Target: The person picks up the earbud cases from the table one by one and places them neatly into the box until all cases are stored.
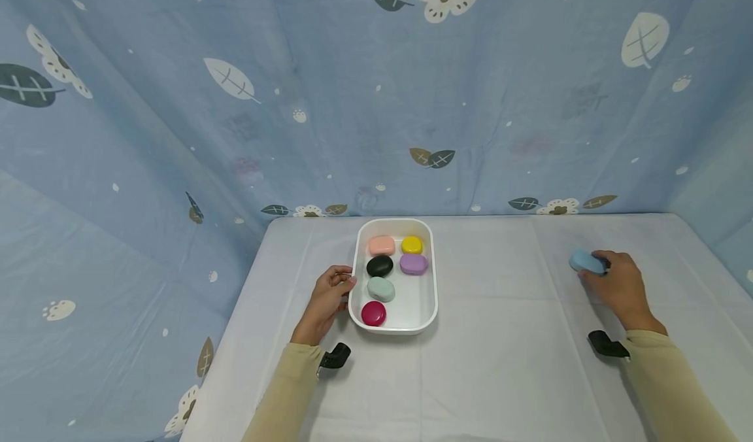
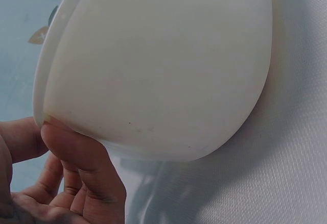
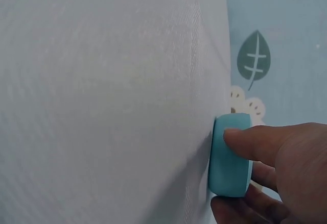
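Observation:
My left hand (image 1: 325,300) pinches the left rim of a white plastic tub (image 1: 420,305), thumb and forefinger at its edge; in the left wrist view the tub's outer wall (image 2: 163,71) fills much of the frame. Inside lie a peach soap bar (image 1: 381,245), a yellow one (image 1: 412,245), a black one (image 1: 380,266), a purple one (image 1: 414,264), a pale green one (image 1: 381,289) and a crimson round one (image 1: 373,313). Far to the right, my right hand (image 1: 621,288) grips a light blue soap bar (image 1: 585,261) between thumb and fingers, at the tablecloth.
A white cloth (image 1: 500,363) covers the table. Behind and to the left hangs a blue curtain (image 1: 353,102) printed with leaves and flowers. Black wrist-worn devices (image 1: 335,356) stick out near both sleeves. Right of the tub, white cloth stretches toward the blue soap.

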Demonstrator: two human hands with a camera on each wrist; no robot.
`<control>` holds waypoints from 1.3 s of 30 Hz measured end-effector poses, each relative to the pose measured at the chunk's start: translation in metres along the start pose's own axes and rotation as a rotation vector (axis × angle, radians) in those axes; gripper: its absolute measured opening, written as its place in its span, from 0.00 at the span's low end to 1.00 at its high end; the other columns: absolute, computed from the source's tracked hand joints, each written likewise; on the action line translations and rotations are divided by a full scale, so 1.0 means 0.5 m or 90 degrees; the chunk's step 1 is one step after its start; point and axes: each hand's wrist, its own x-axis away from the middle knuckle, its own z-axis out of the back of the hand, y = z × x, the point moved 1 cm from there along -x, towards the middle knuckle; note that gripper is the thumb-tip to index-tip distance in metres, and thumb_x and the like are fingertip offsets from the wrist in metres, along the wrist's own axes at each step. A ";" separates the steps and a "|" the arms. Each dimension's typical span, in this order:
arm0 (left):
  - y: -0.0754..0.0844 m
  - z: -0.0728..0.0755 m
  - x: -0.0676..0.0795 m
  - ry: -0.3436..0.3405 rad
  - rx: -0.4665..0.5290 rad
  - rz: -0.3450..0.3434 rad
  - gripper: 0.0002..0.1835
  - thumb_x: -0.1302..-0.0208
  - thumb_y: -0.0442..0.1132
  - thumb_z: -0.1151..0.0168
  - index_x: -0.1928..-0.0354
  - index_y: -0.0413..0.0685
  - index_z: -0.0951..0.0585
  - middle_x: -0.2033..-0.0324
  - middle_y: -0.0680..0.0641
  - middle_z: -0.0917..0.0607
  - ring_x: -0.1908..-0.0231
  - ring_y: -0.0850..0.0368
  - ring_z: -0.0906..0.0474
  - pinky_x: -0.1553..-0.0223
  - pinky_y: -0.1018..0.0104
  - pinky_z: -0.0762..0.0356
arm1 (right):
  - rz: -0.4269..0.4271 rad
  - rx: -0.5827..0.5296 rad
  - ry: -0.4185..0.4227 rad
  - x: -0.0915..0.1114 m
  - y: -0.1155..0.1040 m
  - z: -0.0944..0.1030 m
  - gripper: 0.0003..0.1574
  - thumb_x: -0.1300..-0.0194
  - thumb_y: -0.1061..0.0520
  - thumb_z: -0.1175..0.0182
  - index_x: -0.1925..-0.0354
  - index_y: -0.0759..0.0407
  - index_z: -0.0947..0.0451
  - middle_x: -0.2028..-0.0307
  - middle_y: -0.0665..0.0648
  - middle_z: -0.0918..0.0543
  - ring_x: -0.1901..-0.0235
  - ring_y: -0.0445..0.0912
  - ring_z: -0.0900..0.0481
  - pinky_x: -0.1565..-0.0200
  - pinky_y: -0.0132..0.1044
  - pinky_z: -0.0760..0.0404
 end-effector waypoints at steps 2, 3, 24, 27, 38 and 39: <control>0.000 0.000 0.000 -0.001 0.000 0.000 0.15 0.21 0.33 0.41 0.38 0.38 0.26 0.55 0.46 0.21 0.62 0.56 0.23 0.71 0.67 0.27 | -0.004 0.001 -0.002 0.000 -0.002 -0.003 0.35 0.30 0.66 0.35 0.34 0.85 0.35 0.40 0.88 0.34 0.40 0.82 0.32 0.41 0.77 0.31; -0.001 0.001 -0.001 -0.002 0.001 0.000 0.15 0.21 0.33 0.41 0.38 0.37 0.26 0.55 0.46 0.21 0.61 0.56 0.23 0.71 0.67 0.26 | -0.001 0.001 -0.002 0.000 -0.003 -0.004 0.34 0.30 0.66 0.35 0.35 0.85 0.35 0.40 0.87 0.34 0.40 0.81 0.32 0.41 0.77 0.30; 0.000 0.002 -0.002 -0.003 0.004 0.000 0.15 0.21 0.32 0.41 0.38 0.37 0.25 0.53 0.44 0.21 0.62 0.56 0.23 0.71 0.67 0.27 | 0.079 -0.051 -0.011 0.030 -0.082 -0.024 0.34 0.31 0.67 0.31 0.34 0.82 0.32 0.40 0.83 0.30 0.43 0.76 0.27 0.46 0.69 0.22; 0.000 0.001 -0.002 -0.004 0.004 -0.005 0.15 0.21 0.32 0.41 0.38 0.36 0.26 0.54 0.45 0.21 0.62 0.55 0.23 0.72 0.67 0.27 | 0.106 -0.067 -0.002 0.035 -0.101 -0.027 0.33 0.32 0.68 0.31 0.35 0.82 0.31 0.40 0.82 0.29 0.42 0.76 0.28 0.45 0.70 0.23; 0.000 0.001 -0.002 -0.003 0.005 -0.005 0.15 0.21 0.32 0.41 0.38 0.36 0.25 0.56 0.46 0.21 0.61 0.55 0.23 0.71 0.67 0.26 | 0.175 -0.092 0.004 0.046 -0.164 -0.053 0.32 0.36 0.72 0.29 0.38 0.81 0.29 0.42 0.79 0.26 0.43 0.73 0.25 0.44 0.68 0.23; 0.000 0.001 -0.002 -0.004 0.006 -0.005 0.15 0.21 0.32 0.42 0.38 0.36 0.25 0.56 0.46 0.21 0.61 0.55 0.23 0.71 0.67 0.26 | 0.180 -0.092 0.003 0.046 -0.169 -0.056 0.32 0.36 0.72 0.29 0.38 0.80 0.28 0.42 0.79 0.26 0.43 0.73 0.25 0.44 0.68 0.23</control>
